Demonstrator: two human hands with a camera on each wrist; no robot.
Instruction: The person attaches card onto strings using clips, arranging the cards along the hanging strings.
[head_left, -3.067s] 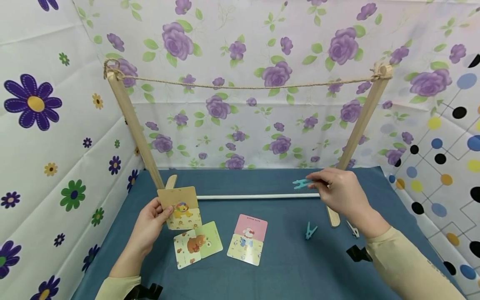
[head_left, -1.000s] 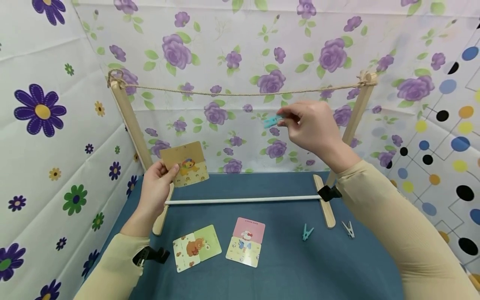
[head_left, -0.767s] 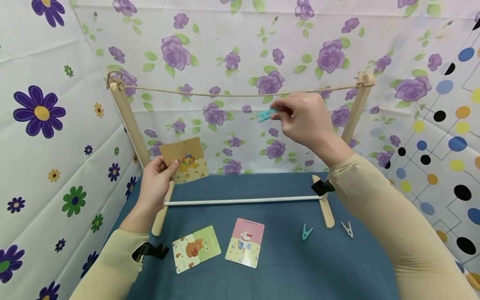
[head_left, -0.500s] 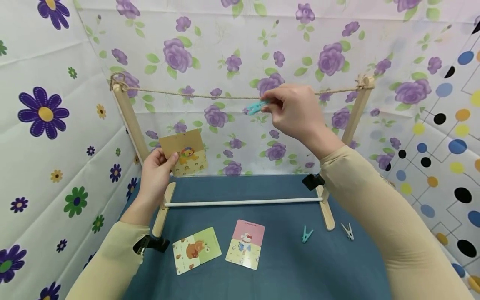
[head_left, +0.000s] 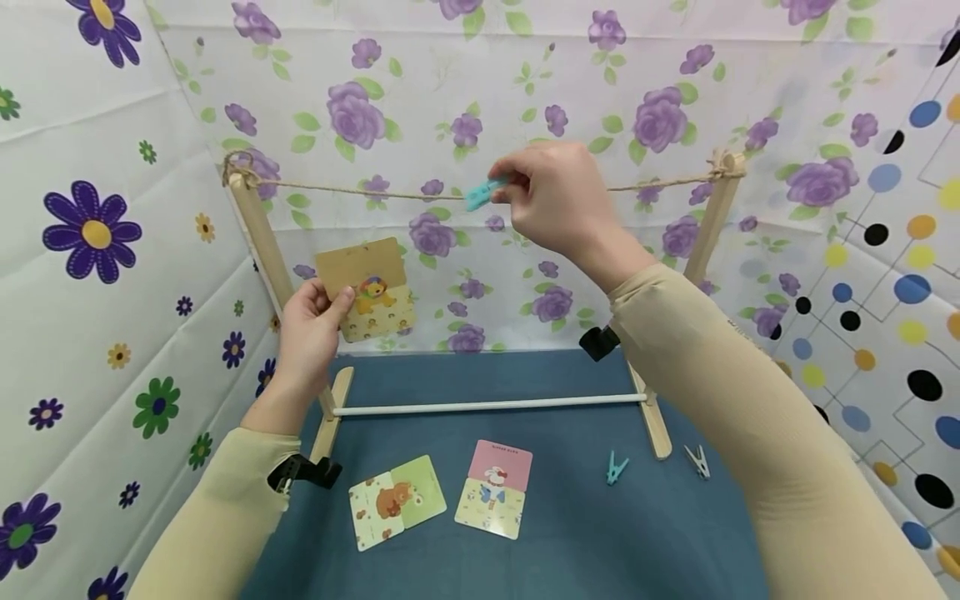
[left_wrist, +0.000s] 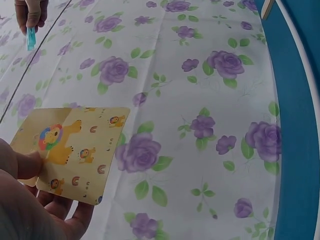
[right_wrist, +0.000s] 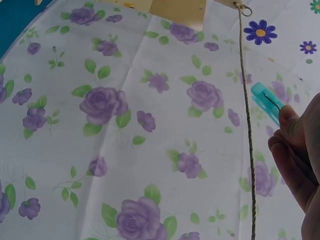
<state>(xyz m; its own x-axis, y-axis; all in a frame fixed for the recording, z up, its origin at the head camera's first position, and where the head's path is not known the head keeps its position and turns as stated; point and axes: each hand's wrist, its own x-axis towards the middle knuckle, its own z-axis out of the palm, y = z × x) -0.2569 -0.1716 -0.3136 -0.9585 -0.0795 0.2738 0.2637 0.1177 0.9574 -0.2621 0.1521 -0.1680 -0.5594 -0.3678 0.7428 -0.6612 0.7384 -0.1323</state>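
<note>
My left hand point(head_left: 309, 333) pinches a yellow card with a lion picture point(head_left: 367, 292) by its left edge, thumb in front; the card hangs in the air below the rope's left half. In the left wrist view the lion card point(left_wrist: 75, 150) sits between thumb and fingers. Up at the rope point(head_left: 337, 190), my right hand point(head_left: 551, 196) pinches a turquoise clothespin point(head_left: 482, 194). The right wrist view has that clothespin point(right_wrist: 267, 102) beside the rope point(right_wrist: 248, 135), apart from it. Two wooden posts point(head_left: 258, 233) carry the rope, tied at their tops.
On the blue cloth lie a green bear card point(head_left: 397, 502) and a pink-and-yellow card point(head_left: 493, 490). Another turquoise clothespin point(head_left: 617, 468) and a grey one point(head_left: 697, 461) rest at the right. A white rod point(head_left: 487, 407) joins the frame's wooden feet point(head_left: 656, 425). Patterned cloth walls point(head_left: 465, 67) stand around.
Both hands have risen from near the table. The right hand has carried the turquoise clothespin up and left to the rope; the left hand has lifted the lion card higher.
</note>
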